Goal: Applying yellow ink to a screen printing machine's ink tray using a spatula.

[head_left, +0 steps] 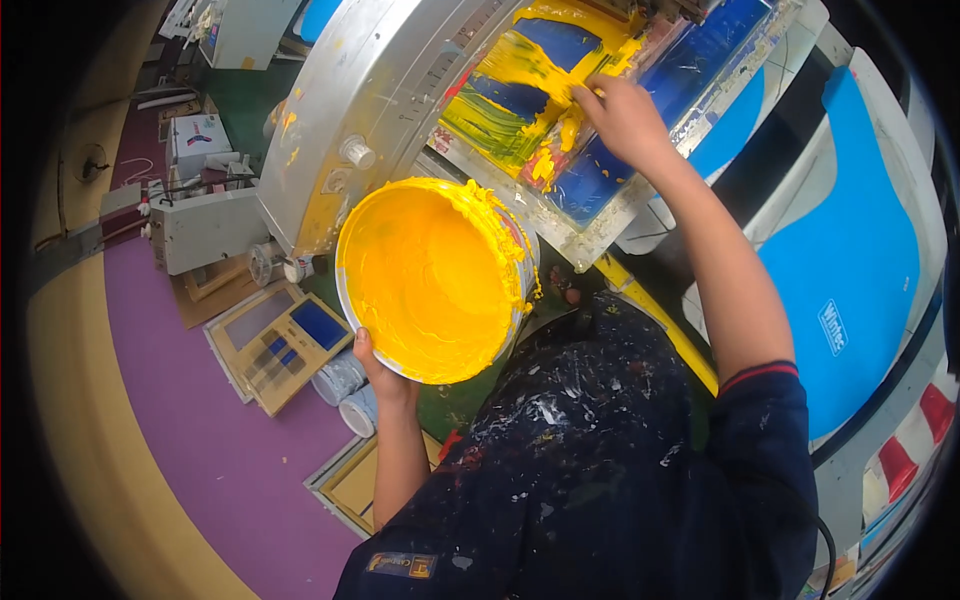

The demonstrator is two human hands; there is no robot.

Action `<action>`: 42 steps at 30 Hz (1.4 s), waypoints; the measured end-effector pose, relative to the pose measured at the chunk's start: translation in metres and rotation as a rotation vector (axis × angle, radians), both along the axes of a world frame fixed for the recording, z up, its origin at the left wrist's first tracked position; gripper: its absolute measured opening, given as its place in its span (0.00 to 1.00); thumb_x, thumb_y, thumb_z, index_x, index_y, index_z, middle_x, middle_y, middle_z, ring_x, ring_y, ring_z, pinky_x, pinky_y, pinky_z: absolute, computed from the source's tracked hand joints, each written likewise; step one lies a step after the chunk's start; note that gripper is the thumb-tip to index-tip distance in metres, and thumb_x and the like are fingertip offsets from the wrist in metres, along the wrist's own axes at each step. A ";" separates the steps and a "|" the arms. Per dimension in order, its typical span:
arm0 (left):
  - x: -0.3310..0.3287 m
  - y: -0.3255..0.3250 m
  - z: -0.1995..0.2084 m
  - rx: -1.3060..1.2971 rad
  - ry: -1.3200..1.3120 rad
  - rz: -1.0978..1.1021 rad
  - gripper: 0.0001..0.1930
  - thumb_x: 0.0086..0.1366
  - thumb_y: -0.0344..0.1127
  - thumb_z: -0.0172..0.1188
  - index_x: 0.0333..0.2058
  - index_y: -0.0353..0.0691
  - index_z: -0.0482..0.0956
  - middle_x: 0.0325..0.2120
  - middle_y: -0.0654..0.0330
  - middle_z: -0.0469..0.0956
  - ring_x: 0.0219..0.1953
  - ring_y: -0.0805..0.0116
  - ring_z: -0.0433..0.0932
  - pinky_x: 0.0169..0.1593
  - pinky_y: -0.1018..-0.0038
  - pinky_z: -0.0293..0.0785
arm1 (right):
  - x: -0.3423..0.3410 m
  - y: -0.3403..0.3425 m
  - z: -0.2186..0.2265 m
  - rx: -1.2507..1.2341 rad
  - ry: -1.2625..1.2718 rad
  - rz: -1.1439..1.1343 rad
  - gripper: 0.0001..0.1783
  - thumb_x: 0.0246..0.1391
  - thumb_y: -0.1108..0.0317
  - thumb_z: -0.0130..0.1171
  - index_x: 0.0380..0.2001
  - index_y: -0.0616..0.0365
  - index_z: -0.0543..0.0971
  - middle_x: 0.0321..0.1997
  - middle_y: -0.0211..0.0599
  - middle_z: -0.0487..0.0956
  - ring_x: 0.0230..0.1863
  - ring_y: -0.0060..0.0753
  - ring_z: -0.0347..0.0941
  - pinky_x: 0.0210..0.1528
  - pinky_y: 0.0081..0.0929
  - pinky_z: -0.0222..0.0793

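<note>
Roughly left to right, containers first: white carton (198,136) on the cluttered far side, contents not visible; clear jar (262,264) near the floor, contents unclear; two pale tubs (350,392) close together beside wooden frames (277,347); then, near the centre, white bucket (341,285), tilted with its mouth toward the viewer. Thick yellow ink (430,280) coats the bucket's inside and crusts over the upper right of its rim. Bucket sits in the air beside the silver machine housing (345,110), just below and left of a metal-edged screen frame (597,232). Inside that frame: blue surface with yellow ink smeared across its left part. Hands: left hand (385,375) grips the bucket from below, thumb up against the lower-left rim, forearm rising from the lower edge. Right hand (625,122) reaches up over the screen frame, forearm angled up and left from a dark sleeve (760,430), fingers closed on a flat, yellow-coated scraper (522,65) that points left. Hard to make out: left fingers hidden behind the bucket; scraper's grip covered by the right fingers, its outline merging with the smeared ink; screen frame cut off at the top edge.
</note>
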State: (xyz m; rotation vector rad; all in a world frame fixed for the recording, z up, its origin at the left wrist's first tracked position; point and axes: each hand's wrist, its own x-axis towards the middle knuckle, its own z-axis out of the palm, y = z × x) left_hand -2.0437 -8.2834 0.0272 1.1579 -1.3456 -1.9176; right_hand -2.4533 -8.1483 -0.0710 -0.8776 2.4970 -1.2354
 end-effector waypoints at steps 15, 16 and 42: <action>-0.009 0.004 0.024 0.118 0.079 -0.043 0.31 0.77 0.53 0.49 0.67 0.34 0.66 0.63 0.51 0.74 0.64 0.57 0.74 0.68 0.60 0.69 | 0.081 0.158 0.177 0.029 -0.060 0.089 0.11 0.62 0.74 0.63 0.47 0.59 0.81 0.31 0.44 0.82 0.28 0.46 0.78 0.35 0.34 0.73; -0.010 0.005 0.026 0.131 0.078 -0.048 0.31 0.77 0.52 0.50 0.67 0.34 0.66 0.63 0.51 0.74 0.64 0.57 0.74 0.68 0.60 0.68 | 0.082 0.155 0.184 0.010 0.098 0.204 0.12 0.60 0.74 0.65 0.47 0.59 0.82 0.32 0.43 0.83 0.30 0.45 0.79 0.36 0.35 0.74; 0.010 -0.010 -0.006 -0.004 0.063 -0.105 0.40 0.71 0.64 0.51 0.68 0.36 0.64 0.64 0.51 0.73 0.64 0.52 0.75 0.66 0.57 0.72 | -0.016 0.101 0.044 0.218 0.106 0.031 0.15 0.67 0.60 0.54 0.49 0.55 0.81 0.35 0.55 0.83 0.39 0.62 0.80 0.44 0.52 0.75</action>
